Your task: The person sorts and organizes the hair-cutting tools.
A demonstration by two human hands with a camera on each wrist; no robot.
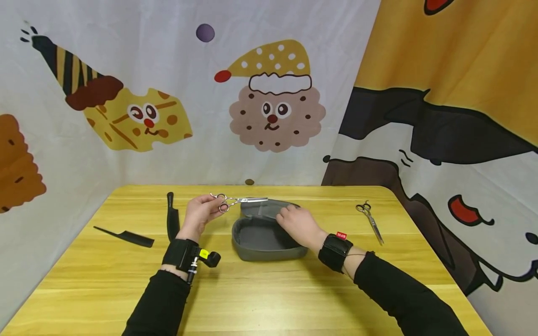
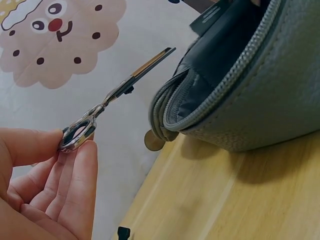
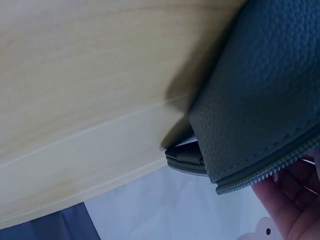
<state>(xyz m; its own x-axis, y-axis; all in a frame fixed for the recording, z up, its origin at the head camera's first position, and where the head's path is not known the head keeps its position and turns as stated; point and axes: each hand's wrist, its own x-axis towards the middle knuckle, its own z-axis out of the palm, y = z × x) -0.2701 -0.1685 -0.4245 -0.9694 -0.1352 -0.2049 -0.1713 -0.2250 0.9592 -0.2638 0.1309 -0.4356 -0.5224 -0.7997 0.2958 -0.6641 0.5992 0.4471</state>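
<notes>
My left hand [image 1: 201, 213] pinches the handle rings of silver hairdressing scissors [image 1: 248, 200] between thumb and fingers. The blades point right, above the grey zip case [image 1: 269, 255], which lies unzipped on the table with its lid folded back. In the left wrist view, the scissors [image 2: 107, 100] are in the air, their tips just apart from the rim of the case [image 2: 270, 105]. My right hand [image 1: 300, 225] holds the case at its right side with curled fingers. The right wrist view shows some fingers [image 3: 280, 202] at the zip edge; the rest are hidden behind the case [image 3: 260, 100].
On the wooden table [image 1: 260, 298], a black tail comb [image 1: 126, 236] and a black handled comb [image 1: 172, 217] lie left of the case. A second pair of scissors [image 1: 371, 221] lies at the right. A printed cloth [image 1: 168, 168] hangs behind the table.
</notes>
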